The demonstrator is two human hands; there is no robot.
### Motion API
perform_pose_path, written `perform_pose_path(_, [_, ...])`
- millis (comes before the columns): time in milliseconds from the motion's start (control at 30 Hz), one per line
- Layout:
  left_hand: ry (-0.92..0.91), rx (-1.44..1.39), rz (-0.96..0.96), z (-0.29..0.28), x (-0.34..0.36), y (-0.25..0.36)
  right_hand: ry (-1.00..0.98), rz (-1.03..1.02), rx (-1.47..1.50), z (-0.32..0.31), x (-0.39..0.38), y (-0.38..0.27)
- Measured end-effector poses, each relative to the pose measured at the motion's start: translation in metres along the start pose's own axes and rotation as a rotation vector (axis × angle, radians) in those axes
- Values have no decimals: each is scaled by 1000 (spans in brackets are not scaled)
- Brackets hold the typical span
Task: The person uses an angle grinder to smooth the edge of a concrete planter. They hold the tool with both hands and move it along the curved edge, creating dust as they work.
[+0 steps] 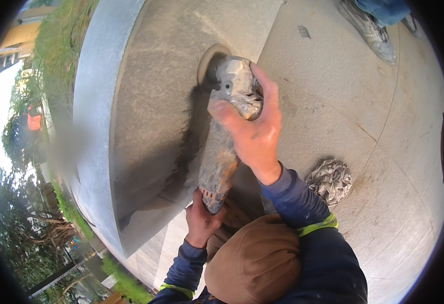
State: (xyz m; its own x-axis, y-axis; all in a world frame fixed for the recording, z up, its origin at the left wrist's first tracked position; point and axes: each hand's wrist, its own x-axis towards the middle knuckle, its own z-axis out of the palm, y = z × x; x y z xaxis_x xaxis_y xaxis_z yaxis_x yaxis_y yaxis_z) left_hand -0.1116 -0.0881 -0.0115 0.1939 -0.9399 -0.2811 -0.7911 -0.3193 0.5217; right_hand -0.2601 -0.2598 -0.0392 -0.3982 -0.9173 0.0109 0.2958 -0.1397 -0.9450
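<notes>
An angle grinder (pixel 219 157) with a dusty grey body is held in both my hands. Its round disc (pixel 212 63) sits against the side face of a concrete wall (pixel 156 66); a dark shadow of the tool falls on that face. My right hand (pixel 256 129) wraps round the grinder's head, which is covered in crumpled silvery tape or foil. Lower down, my left hand (pixel 201 221) grips the rear end of the body, just past the vent slots. Whether the disc is spinning cannot be made out.
A crumpled, wrinkled grey bundle (pixel 331 181) lies on the concrete floor (pixel 384 202) right of my right forearm. At the upper right stand another person's shoes (pixel 371 33). Beyond the wall's pale top edge are grass and trees (pixel 24 228). Rounded brown cloth (pixel 252 261) fills the lower middle.
</notes>
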Motion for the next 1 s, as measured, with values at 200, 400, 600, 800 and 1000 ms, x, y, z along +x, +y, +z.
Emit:
perform_pose_path(200, [-151, 150, -12, 22, 14, -20, 101, 299, -140, -22, 1, 74])
perform_pose_path(400, [-128, 89, -133, 15, 8, -8, 49, 190, -31, -19, -5, 57])
perform_pose_path(600, [6, 35, -6, -1, -1, -2, -2, -38, 13, 0, -1, 5])
perform_pose_path(800, [-131, 151, -46, 16, 8, -18, 84, 307, -44, -19, -5, 69])
perform_pose_path(1000, [-147, 177, -46, 23, 2, -29, 81, 348, -19, -22, -12, 78])
